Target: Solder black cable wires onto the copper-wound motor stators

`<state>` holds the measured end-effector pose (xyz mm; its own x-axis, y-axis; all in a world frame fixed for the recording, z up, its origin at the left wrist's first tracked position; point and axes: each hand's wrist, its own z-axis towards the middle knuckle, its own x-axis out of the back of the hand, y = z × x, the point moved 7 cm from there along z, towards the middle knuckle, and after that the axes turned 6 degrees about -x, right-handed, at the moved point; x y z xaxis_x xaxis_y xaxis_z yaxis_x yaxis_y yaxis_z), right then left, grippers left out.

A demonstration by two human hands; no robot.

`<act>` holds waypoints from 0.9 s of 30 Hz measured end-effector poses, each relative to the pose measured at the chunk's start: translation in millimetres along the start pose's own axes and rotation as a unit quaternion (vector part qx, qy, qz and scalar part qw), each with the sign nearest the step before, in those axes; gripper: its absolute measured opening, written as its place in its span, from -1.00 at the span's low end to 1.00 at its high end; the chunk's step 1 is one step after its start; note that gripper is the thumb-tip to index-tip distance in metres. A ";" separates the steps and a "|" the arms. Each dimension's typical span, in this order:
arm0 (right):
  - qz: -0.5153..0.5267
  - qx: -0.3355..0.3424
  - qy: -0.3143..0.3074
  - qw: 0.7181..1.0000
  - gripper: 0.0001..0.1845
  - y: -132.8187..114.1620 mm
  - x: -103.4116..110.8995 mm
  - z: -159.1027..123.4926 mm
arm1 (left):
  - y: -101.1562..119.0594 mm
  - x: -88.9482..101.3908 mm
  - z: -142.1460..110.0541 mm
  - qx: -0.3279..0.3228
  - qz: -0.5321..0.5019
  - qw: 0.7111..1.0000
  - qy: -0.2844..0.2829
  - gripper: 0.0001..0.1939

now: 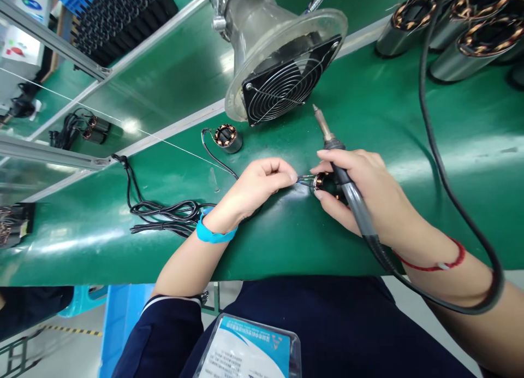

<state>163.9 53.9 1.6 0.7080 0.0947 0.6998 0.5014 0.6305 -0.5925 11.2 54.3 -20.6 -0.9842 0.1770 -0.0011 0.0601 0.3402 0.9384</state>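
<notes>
My left hand [262,185] pinches thin wires [305,179] at the end of a black cable, right beside a small motor stator [320,181] with copper windings. My right hand [374,198] holds a soldering iron [358,206], its tip [315,109] pointing up and away from the wires. The thumb and fingers of that same hand also surround the stator, which they partly hide. Left of my left wrist, black cable [167,211] lies in bundled loops. A second small stator [228,138] with a cable stands farther back.
A fume extractor hood [239,55] with a fan grille [282,96] hangs over the bench's far side. Several larger stators [475,61] stand at the back right. The iron's cord [442,170] loops around the right. A thin pale strand [164,140] crosses from the left.
</notes>
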 end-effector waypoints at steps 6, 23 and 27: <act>-0.008 0.009 0.001 1.000 -0.48 -4.5 0.1 -0.9 | -4.9 -8.7 3.2 -0.021 0.002 0.999 0.032 -0.85; -0.012 -0.041 0.080 0.996 -0.63 -5.1 6.4 -1.4 | -9.6 -35.9 -3.4 -0.002 0.087 0.991 -0.100 -0.79; 0.016 -0.064 0.091 0.994 -0.53 0.2 16.6 -2.3 | 14.0 -1.4 -4.8 -0.102 0.231 0.968 0.013 -0.82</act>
<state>176.9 53.8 12.2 0.7976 -0.0353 0.6022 0.5276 0.5246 -0.6681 12.6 54.3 -5.8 -0.8645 0.2424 0.4404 0.4628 0.0415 0.8855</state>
